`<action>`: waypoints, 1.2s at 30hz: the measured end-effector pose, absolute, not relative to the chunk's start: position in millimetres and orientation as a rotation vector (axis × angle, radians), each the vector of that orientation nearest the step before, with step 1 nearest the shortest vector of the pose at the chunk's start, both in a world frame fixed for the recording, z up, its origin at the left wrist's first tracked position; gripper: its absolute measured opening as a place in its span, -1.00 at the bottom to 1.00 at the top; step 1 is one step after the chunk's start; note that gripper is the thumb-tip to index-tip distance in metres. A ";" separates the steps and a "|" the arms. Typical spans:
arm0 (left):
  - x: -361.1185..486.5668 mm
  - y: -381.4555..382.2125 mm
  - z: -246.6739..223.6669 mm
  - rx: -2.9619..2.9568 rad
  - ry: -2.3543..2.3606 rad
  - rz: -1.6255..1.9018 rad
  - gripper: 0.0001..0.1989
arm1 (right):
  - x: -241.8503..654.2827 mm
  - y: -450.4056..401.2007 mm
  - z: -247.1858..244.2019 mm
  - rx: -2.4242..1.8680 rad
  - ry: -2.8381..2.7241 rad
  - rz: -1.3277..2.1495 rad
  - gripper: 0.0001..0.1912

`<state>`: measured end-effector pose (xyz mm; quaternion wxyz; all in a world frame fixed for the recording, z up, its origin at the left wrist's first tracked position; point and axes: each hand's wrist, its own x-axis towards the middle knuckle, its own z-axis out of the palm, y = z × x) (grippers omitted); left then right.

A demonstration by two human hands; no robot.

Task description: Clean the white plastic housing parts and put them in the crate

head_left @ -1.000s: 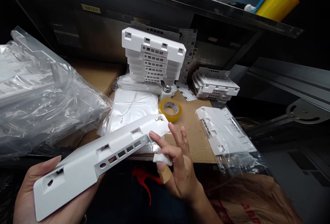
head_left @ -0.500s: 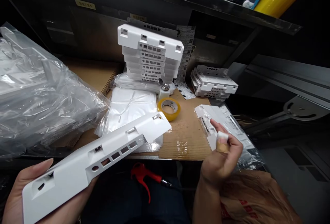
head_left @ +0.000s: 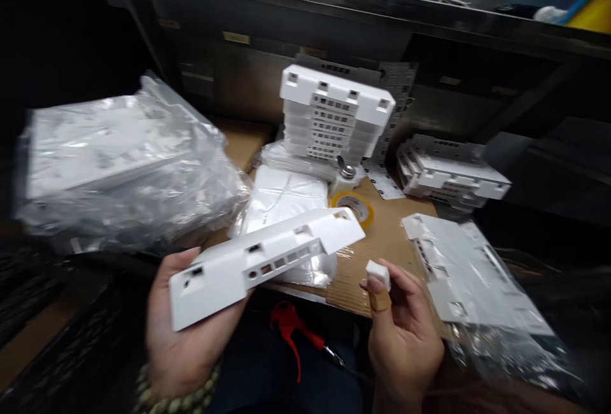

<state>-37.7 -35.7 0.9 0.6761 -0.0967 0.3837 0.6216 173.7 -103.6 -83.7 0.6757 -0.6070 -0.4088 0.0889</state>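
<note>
My left hand (head_left: 184,331) grips one end of a long white plastic housing panel (head_left: 214,290), which has a row of square cut-outs along its side. The panel's far end reaches up to the right, over a pile of clear plastic bags (head_left: 286,194). Between thumb and fingers, my right hand (head_left: 405,338) pinches a small folded white wipe (head_left: 379,272); a tan bandage wraps its thumb. Just behind the panel's tip lie a roll of yellow tape (head_left: 363,210) and a small pump bottle (head_left: 347,179) with a metal top.
A stack of white housings (head_left: 334,118) stands at the back, a smaller stack (head_left: 453,169) to its right. Bagged housings lie at the left (head_left: 109,147) and right (head_left: 482,274). Below the table edge is a red air gun (head_left: 291,328). A metal shelf (head_left: 334,13) runs overhead.
The view has swung left, so things sit farther right. My left hand has brought the panel more in front of me, and my right hand has turned with the wipe nearer the panel.
</note>
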 end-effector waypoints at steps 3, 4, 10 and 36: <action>-26.4 -31.4 9.5 -0.237 0.821 1.423 -0.74 | 156.7 -101.2 -73.3 -1.283 -1.089 0.207 -0.78; -23.8 -31.2 10.7 -0.241 0.823 1.442 -0.73 | 151.7 -100.1 -68.2 -1.259 -1.156 0.216 -0.78; -11.3 -40.7 11.3 -0.184 0.799 1.528 -0.69 | 122.7 -91.7 -32.4 -1.148 -1.424 0.210 -0.80; -5.6 -40.7 5.3 -0.083 0.747 1.515 -0.48 | 112.7 -78.5 -35.8 -1.189 -1.442 0.311 -0.88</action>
